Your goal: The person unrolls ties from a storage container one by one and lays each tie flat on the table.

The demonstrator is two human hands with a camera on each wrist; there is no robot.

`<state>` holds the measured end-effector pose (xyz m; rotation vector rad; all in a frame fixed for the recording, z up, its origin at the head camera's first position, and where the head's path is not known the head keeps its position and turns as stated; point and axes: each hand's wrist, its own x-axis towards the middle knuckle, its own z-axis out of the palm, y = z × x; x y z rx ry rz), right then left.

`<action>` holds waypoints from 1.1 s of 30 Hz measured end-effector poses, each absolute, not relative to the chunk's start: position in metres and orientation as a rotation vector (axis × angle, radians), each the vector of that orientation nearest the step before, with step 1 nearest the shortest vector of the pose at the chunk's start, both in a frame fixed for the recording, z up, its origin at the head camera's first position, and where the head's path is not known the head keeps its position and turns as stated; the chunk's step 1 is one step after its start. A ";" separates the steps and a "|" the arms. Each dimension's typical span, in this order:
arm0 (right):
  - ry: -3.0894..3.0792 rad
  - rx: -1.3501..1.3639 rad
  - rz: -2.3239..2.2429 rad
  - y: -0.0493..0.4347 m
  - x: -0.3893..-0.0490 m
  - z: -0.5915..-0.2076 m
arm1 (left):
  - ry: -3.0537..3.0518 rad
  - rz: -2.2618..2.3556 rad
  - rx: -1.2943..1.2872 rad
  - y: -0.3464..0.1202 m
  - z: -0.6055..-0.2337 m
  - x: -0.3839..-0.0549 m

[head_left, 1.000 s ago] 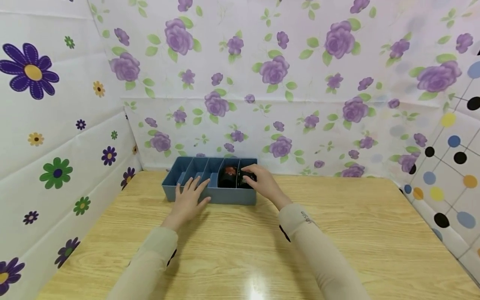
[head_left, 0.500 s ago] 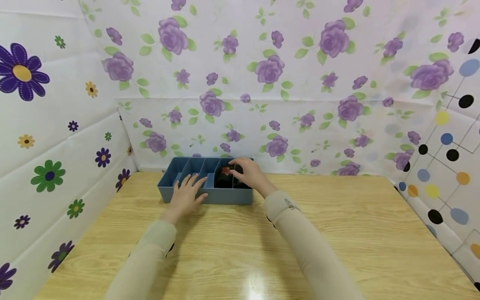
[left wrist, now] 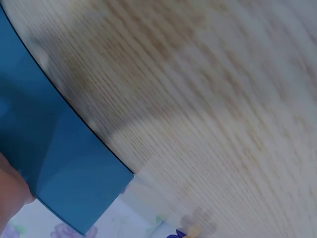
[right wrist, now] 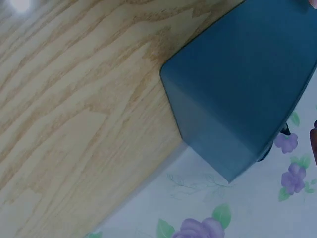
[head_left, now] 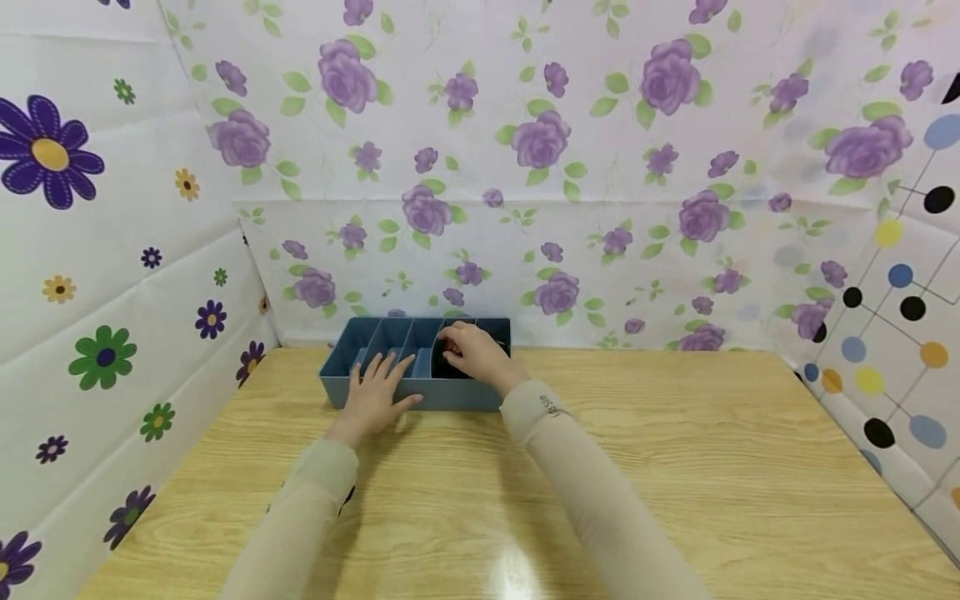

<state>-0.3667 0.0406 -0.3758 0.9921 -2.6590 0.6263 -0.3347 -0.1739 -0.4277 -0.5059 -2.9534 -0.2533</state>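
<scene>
A blue-grey box [head_left: 457, 395] with a row of several compartments stands near the table's back edge; its wall [left wrist: 74, 168] fills part of the left wrist view. My left hand [head_left: 371, 406] spreads its fingers over the front rim, thumb against the front wall. My right hand [head_left: 476, 353] reaches into the second compartment from the right, fingers and thumb curled at a black thing [head_left: 442, 367] that earlier shows a red flower. The hand hides most of it. In the right wrist view, something black [right wrist: 265, 151] shows past the box's rim.
The wood-grain table [head_left: 450, 508] extends in front of the box and to both sides. Close behind hangs a white cloth [head_left: 637, 250] with purple roses. Patterned cloths also stand along the left and right sides.
My right hand has moved left from the rightmost compartment to the one beside it, over the black thing with the red flower. My left hand stays on the front rim.
</scene>
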 end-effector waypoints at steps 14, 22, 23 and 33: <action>-2.811 0.836 0.402 0.029 -0.368 -0.401 | -2.940 -0.300 -0.507 -0.177 -0.430 -0.332; -2.935 0.753 0.251 0.028 -0.371 -0.399 | -2.943 -0.337 -0.542 -0.172 -0.425 -0.333; -2.966 0.746 0.240 0.027 -0.371 -0.398 | -2.946 -0.335 -0.545 -0.172 -0.424 -0.333; -3.116 0.764 0.089 0.020 -0.374 -0.393 | -2.966 -0.336 -0.544 -0.176 -0.426 -0.333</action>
